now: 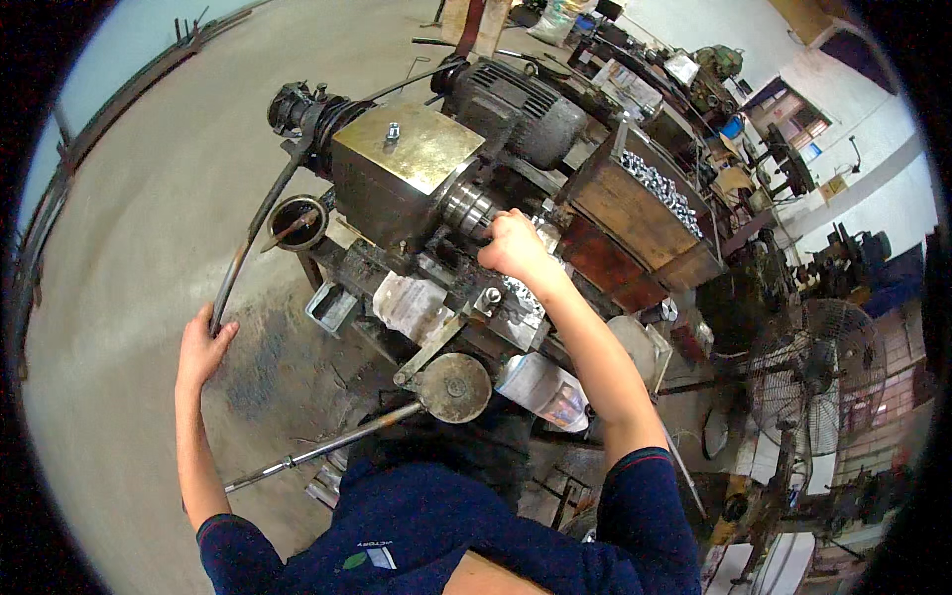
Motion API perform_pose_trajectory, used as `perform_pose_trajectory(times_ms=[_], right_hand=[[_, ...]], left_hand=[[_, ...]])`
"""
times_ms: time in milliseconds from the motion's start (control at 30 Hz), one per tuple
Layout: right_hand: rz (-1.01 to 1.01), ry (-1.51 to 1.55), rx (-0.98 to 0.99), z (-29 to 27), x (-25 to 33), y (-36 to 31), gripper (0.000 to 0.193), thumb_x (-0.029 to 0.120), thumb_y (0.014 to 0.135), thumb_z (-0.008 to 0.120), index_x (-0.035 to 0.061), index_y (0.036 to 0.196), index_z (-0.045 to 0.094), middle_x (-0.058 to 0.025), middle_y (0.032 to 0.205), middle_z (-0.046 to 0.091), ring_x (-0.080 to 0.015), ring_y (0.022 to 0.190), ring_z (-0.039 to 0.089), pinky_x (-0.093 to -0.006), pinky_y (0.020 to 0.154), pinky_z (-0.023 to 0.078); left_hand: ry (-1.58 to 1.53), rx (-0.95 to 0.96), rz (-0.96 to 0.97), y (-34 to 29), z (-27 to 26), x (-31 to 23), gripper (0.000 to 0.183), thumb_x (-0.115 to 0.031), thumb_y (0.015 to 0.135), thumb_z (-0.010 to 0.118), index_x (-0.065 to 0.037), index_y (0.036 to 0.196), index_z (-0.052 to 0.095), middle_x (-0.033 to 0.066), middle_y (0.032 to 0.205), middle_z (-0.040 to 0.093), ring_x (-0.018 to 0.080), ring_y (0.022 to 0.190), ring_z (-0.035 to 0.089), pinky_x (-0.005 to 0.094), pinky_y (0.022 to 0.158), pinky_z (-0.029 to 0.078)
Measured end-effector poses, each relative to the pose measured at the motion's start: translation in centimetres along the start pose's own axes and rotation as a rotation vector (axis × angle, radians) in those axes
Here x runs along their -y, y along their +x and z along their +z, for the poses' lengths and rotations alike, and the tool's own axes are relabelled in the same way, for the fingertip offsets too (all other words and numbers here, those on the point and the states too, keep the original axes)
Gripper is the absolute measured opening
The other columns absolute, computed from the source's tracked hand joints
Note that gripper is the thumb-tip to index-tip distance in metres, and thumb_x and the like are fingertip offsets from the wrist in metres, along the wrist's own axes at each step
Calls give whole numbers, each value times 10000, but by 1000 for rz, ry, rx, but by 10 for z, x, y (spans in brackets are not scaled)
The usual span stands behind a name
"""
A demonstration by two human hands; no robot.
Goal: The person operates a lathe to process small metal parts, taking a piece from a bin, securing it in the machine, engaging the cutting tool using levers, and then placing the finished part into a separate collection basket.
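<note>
My left hand (204,347) is wrapped round the lower end of a long dark lever (260,223), which runs up to the rear of the machine's headstock (382,178). At the front of the round steel chuck (466,206), my right hand (516,248) has its fingers pinched together. What those fingers hold, if anything, is hidden by the hand. A small shiny metal part (394,131) stands on the brassy top plate of the headstock. Below my right hand, several small metal pieces (523,294) lie on the machine bed.
A ribbed motor (526,114) sits behind the headstock. To the right stands a wooden bin (620,193) with many small metal parts (659,188). A round pot (298,222) is at the left, a round disc (454,388) nearer me, and a caged fan (818,362) far right.
</note>
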State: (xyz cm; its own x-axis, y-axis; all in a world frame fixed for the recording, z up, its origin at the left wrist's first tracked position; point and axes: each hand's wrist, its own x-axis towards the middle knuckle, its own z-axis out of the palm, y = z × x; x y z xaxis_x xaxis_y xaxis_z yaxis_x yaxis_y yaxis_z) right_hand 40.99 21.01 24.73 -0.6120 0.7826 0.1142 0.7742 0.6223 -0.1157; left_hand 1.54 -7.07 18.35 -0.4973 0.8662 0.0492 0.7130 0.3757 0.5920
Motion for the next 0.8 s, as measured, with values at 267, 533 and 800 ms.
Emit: perform_pose_trajectory(times_ms=[267, 533, 800], right_hand=[[200, 333, -34, -9, 17, 12, 256, 156, 531, 590, -69, 651, 611, -275, 723, 588, -391, 728, 615, -409, 694, 493], [155, 299, -195, -1, 14, 22, 263, 201, 535, 579, -46, 622, 598, -244, 858, 557, -410, 806, 566, -422, 731, 461], [123, 235, -231, -27, 20, 4, 189, 167, 522, 592, 30, 646, 630, -220, 971, 567, -394, 784, 585, -404, 733, 475]], left_hand=[[251, -24, 0, 13, 1, -7, 291, -237, 731, 642, 11, 814, 513, 218, 692, 561, 373, 712, 569, 445, 635, 438], [756, -161, 27, 95, -55, 84, 125, -102, 693, 553, -38, 785, 609, 178, 752, 620, 343, 704, 605, 431, 629, 479], [727, -169, -54, 137, -50, 84, 181, -74, 727, 528, -51, 877, 626, 171, 838, 624, 336, 822, 600, 411, 719, 488]])
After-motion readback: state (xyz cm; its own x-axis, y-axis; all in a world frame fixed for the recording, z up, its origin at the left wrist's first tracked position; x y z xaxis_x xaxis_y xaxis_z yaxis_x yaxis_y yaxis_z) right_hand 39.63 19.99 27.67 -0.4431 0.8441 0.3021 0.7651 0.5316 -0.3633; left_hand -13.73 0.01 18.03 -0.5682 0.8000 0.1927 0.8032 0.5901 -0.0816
